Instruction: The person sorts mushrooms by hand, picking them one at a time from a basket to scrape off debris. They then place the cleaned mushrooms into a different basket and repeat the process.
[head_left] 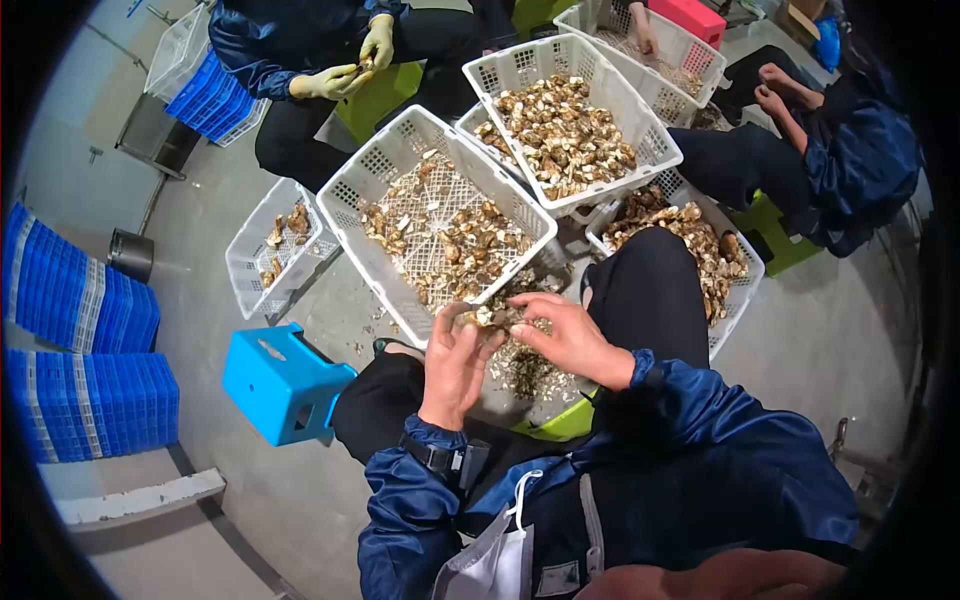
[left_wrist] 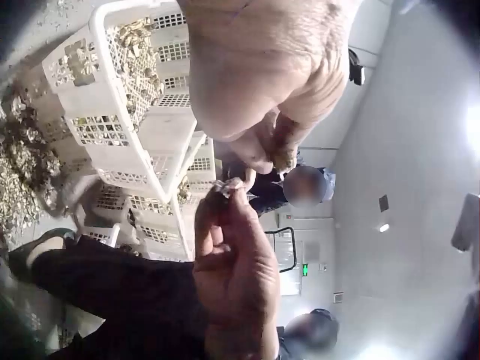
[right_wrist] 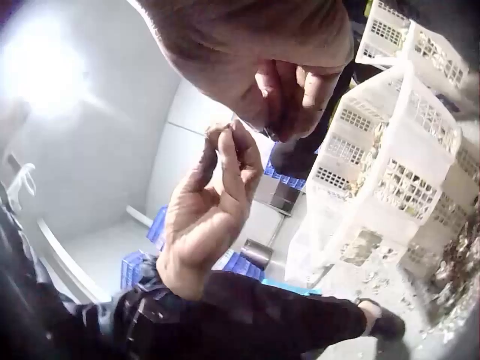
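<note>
My left hand (head_left: 455,365) holds a small brown-and-white mushroom (head_left: 486,316) between thumb and fingertips, over the near corner of a white crate. Close beside it, my right hand (head_left: 572,335) is bent at the fingers, its thumb pointing toward the mushroom. In the left wrist view, the right hand (left_wrist: 238,274) pinches a small pale piece (left_wrist: 223,187) at its fingertips; I cannot tell exactly what it is. Fingers partly hide both things. Below, the white crate (head_left: 385,275) bears scattered mushrooms (head_left: 470,245) and trimmings on its mesh floor.
A fuller crate (head_left: 625,95) stands behind, another crate (head_left: 735,305) right of my knee. Trimmings (head_left: 525,370) lie on the floor between my legs. A blue stool (head_left: 270,385) and stacked blue crates (head_left: 110,400) are left. Gloved hands (head_left: 345,80) and another person (head_left: 860,160) are opposite.
</note>
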